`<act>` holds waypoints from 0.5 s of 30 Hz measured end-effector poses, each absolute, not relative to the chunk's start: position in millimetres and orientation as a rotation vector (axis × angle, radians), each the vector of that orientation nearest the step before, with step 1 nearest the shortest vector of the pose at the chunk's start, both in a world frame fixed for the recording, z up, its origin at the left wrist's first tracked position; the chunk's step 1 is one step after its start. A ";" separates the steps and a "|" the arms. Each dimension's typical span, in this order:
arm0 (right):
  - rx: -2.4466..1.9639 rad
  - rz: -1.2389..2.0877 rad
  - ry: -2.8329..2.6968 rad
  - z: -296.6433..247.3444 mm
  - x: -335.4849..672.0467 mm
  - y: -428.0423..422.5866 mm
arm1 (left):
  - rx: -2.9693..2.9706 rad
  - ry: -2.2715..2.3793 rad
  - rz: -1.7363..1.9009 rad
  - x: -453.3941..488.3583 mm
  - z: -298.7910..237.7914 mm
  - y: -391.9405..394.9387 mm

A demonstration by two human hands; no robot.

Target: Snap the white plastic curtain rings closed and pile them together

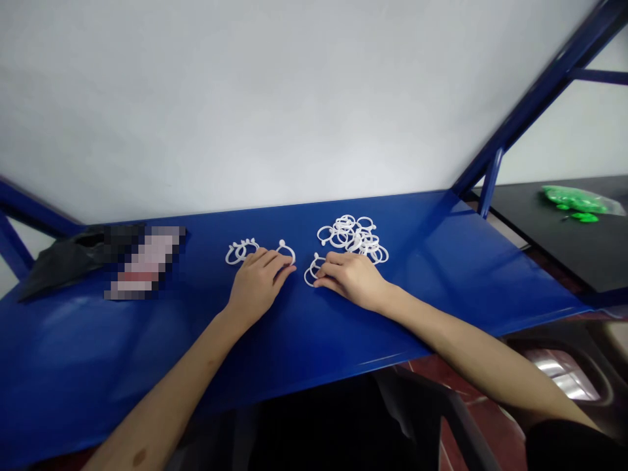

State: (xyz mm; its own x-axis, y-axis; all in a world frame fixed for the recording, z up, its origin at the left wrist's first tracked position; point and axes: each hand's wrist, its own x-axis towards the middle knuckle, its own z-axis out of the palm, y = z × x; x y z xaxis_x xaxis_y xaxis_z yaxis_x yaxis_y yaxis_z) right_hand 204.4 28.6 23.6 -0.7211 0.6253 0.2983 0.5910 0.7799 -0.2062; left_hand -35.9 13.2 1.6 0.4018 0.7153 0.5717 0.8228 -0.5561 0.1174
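Note:
My left hand (260,281) is closed on a white plastic ring (293,254) with a small round knob, pinched between thumb and fingers above the blue table (314,347). Just behind and left of that hand lies a cluster of white rings (238,251), their knobs lined up. My right hand (350,278) has its fingers closed at one or two more white rings (309,275), which rest at its fingertips. Beyond the right hand is a loose pile of several white rings (350,234), overlapping one another.
At the left lie a black plastic bag (53,265) and a pixelated flat object (150,261). Blue metal posts (530,98) rise at the table's sides. A black table (554,242) on the right bears a clear bag of green pieces (576,199). A white wall stands behind.

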 end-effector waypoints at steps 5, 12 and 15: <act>-1.055 0.188 -2.553 14.9 195.4 23.2 | -2.450 -1.236 -0.894 -28.6 2.7 8.6; -1.080 0.242 -2.439 17.6 194.1 19.0 | -2.499 -1.174 -0.912 -25.2 5.3 2.3; -1.069 0.262 -2.436 19.0 195.4 17.5 | -2.511 -1.149 -0.908 -23.3 6.1 0.0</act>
